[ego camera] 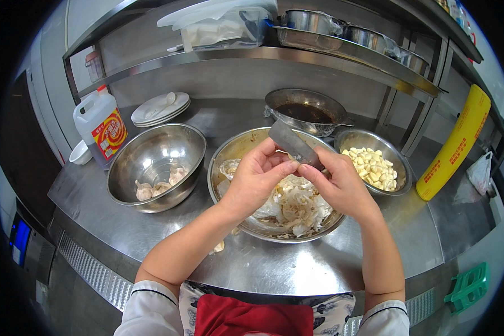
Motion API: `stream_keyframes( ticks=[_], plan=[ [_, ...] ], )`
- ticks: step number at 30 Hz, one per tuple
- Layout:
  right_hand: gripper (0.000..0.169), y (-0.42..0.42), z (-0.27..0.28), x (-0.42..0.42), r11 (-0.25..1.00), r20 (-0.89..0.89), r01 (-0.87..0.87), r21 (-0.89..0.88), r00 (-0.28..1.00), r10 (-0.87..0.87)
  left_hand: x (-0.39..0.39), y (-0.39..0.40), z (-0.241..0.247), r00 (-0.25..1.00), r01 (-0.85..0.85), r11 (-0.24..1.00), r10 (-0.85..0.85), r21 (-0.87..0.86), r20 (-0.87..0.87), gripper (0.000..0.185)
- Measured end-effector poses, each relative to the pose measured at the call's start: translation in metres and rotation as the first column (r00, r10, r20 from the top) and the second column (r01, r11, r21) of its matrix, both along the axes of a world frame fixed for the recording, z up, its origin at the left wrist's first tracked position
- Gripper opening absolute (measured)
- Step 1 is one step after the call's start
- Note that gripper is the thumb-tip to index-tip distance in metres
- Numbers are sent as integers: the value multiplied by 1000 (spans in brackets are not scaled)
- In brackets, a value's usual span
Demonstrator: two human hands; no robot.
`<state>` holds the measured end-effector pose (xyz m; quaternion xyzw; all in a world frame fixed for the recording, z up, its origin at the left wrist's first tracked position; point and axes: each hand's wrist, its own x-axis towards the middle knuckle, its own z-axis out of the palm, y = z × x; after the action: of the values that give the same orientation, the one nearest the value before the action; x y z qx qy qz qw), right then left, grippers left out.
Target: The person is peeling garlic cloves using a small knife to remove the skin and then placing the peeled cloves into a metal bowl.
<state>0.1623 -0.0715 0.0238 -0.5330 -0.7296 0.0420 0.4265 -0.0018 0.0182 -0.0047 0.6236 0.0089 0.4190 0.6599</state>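
Above a wide metal bowl (277, 237) of garlic skins (296, 210), my two hands meet. My right hand (340, 180) grips a metal knife (295, 143) with a broad grey blade. Between the fingertips of my left hand (260, 172) is a small pale piece, apparently a garlic clove (293, 161), largely covered by the fingers. A metal bowl (193, 143) at the left holds several garlic bulbs (144, 191). Peeled cloves (374, 168) fill part of a smaller metal bowl (406, 180) at the right. Loose garlic bits (219, 247) lie on the steel table by the near rim.
Behind the middle bowl stands a metal bowl (306, 94) of dark liquid. Stacked white plates (161, 110) and a plastic jug (101, 122) are at the back left. A yellow roll (453, 147) leans at the right. A steel shelf (235, 53) spans the back.
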Motion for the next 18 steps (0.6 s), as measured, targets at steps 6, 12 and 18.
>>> stream_keyframes(
  ticks=[6,12,18],
  plan=[
    [27,-2,2,-2,1000,-170,-7,-23,985,3,1,3,-1,999,31,999,-32,10,22,27],
    [27,-1,3,-2,1000,-119,1,0,993,-1,0,-2,3,999,4,999,-6,43,32,24],
    [24,-1,1,0,999,-19,-29,39,999,30,1,-7,6,998,-27,998,24,57,52,24]
  ],
)
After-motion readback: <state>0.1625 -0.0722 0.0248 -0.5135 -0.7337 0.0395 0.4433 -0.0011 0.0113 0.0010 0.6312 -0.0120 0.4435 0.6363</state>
